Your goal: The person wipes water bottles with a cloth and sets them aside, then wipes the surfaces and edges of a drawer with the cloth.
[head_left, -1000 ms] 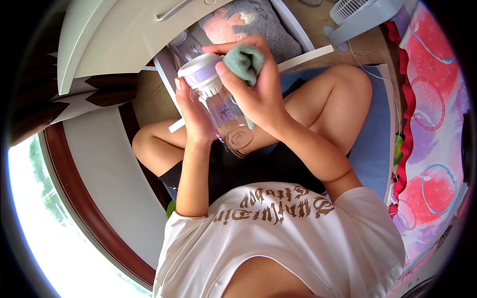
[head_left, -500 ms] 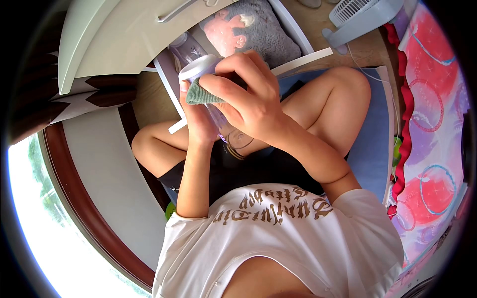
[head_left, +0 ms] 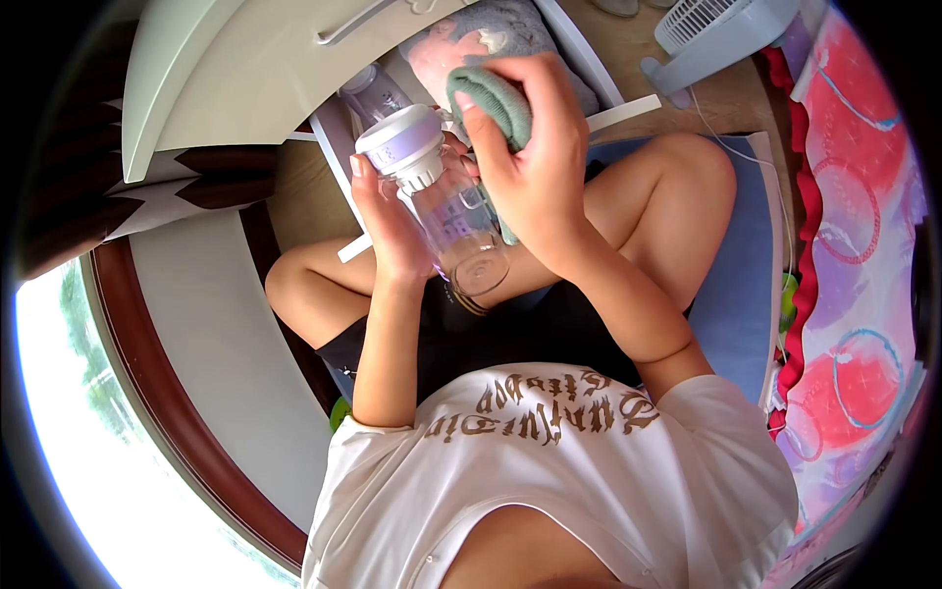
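A clear bottle (head_left: 459, 231) with a white and lavender lid is tilted above my crossed legs. My left hand (head_left: 394, 224) wraps round it from the left, and some of its fingers are hidden behind the bottle. In my right hand (head_left: 538, 162) is a folded green cloth (head_left: 496, 106), pinched between thumb and fingers. The cloth is raised just to the right of the lid, apart from it. Another clear container (head_left: 375, 96) stands behind the lid, inside the open drawer.
The white drawer (head_left: 339, 162) is pulled out in front of me and holds a grey plush cushion (head_left: 540, 39) with a pink figure. A fan (head_left: 721, 34) stands at the upper right. A blue mat (head_left: 731, 265) lies under me, beside a patterned bed cover (head_left: 854, 245).
My right hand has lifted the green cloth off the bottle's upper side and moved it up and right. The bottle now shows more fully, still in my left hand.
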### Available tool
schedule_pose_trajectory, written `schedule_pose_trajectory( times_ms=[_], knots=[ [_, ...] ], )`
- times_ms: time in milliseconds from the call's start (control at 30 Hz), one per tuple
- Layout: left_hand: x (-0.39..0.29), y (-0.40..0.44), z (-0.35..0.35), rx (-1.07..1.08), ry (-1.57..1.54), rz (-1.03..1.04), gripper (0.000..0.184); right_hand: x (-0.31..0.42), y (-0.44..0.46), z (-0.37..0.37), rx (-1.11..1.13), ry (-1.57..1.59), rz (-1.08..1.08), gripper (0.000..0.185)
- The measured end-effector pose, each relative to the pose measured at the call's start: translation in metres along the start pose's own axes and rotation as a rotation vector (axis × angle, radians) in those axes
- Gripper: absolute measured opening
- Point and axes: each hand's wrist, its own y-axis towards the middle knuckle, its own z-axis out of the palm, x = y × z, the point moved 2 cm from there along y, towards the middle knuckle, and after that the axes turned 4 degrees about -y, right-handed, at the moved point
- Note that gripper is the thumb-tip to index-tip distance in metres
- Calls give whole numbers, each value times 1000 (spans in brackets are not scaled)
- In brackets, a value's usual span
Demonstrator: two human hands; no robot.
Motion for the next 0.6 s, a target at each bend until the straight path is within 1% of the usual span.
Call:
schedule_pose_trajectory(
  times_ms=[67,133,167,200,233,267,333,367,467,500,533,600],
  knots=[
    [0,-1,2,-35,-35,-19,80,-3,1,-1,-66,153,88,14],
    [1,0,-3,18,-20,-16,79,-2,1,-1,-65,171,85,16],
    [2,1,-6,36,-15,-15,78,0,1,-1,2,116,-19,18],
    [4,3,-12,-36,-14,1,77,2,0,0,68,61,-122,21],
    [6,4,-16,-108,-13,16,76,7,-7,2,145,44,-53,36],
    [7,4,-16,-109,-13,15,76,8,-8,3,145,45,-52,36],
    [5,3,-15,-203,-3,44,66,12,-10,5,160,64,-178,37],
    [3,3,-15,-166,43,77,67,15,-11,4,165,77,-247,38],
    [2,2,-14,-142,4,25,66,14,-11,4,177,112,-231,34],
    [5,5,-17,-126,5,26,67,14,-11,3,184,121,-134,30],
    [5,5,-18,-80,31,31,67,15,-11,4,184,122,-134,30],
    [5,5,-16,-51,138,67,67,16,-10,3,115,70,-86,26]
  ],
)
